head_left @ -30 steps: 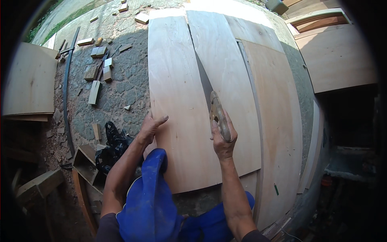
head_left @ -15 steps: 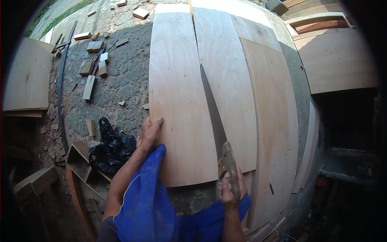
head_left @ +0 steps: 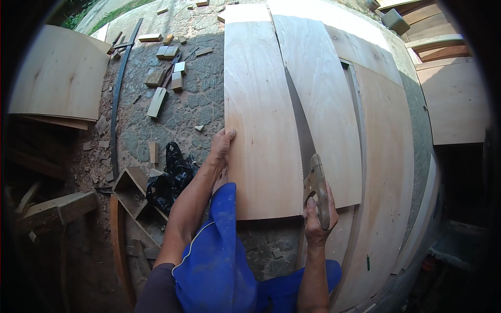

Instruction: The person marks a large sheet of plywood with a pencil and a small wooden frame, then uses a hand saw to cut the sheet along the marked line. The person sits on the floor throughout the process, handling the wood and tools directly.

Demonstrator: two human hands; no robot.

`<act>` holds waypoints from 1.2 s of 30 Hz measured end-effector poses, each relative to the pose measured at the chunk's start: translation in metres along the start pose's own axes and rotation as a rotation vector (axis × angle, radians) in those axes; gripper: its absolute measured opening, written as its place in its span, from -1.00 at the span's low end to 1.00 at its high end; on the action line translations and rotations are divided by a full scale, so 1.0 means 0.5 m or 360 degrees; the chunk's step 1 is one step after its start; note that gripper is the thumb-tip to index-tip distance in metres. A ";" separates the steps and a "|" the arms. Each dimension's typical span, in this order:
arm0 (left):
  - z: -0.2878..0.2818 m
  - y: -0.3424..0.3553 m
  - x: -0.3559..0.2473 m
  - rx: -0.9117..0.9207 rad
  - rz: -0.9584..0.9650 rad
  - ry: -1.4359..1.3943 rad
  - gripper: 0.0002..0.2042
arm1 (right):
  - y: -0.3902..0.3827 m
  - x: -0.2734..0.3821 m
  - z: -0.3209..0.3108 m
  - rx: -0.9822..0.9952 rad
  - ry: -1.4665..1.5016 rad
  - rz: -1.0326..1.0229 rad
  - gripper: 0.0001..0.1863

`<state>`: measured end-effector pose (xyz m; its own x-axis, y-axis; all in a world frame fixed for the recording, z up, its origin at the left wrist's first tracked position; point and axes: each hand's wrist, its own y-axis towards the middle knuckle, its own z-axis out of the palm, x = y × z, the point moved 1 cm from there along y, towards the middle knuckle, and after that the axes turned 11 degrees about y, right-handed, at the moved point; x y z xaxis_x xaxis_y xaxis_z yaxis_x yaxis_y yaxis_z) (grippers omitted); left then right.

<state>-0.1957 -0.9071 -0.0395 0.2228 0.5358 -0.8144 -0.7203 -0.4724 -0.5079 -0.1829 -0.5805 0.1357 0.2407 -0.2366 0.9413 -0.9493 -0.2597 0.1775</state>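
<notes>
My right hand (head_left: 317,221) is closed round the wooden handle of a handsaw (head_left: 301,125). The saw's long grey blade points away from me, its tip at the near end of a dark cut running to the far edge of a plywood sheet (head_left: 263,172). My left hand (head_left: 223,143) grips the sheet's left edge, thumb on top, other fingers mostly hidden. My blue-clad knee is close by the sheet's near left corner.
Another plywood board (head_left: 389,156) lies to the right, a green pencil (head_left: 368,262) on it. On the left are a black plastic bag (head_left: 172,175), an open wooden box (head_left: 130,189), wood offcuts (head_left: 157,102), a dark metal bar (head_left: 119,88) and stacked plywood (head_left: 57,78).
The view has shifted and turned, moving most things rightward. The sheet has slid slightly away from me, and a narrow gap now shows along its right edge. Both hands keep their grips.
</notes>
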 end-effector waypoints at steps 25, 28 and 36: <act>0.187 -0.298 0.069 0.1229 0.1598 0.2801 0.06 | 0.043 0.038 0.014 0.0021 -0.0039 -0.0023 -0.43; 0.186 -0.308 0.055 0.1222 0.1649 0.2694 -0.10 | 0.073 0.074 0.020 -0.0022 0.0028 -0.0370 -0.44; 0.175 -0.304 0.068 0.1187 0.1748 0.2671 -0.30 | 0.126 0.062 0.042 0.0022 0.0040 0.0004 -0.48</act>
<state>-0.1363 -0.7558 0.0348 -0.4399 -0.8612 -0.2545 -0.8959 0.4403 0.0587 -0.2309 -0.6239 0.1697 0.2329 -0.2138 0.9487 -0.9469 -0.2720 0.1712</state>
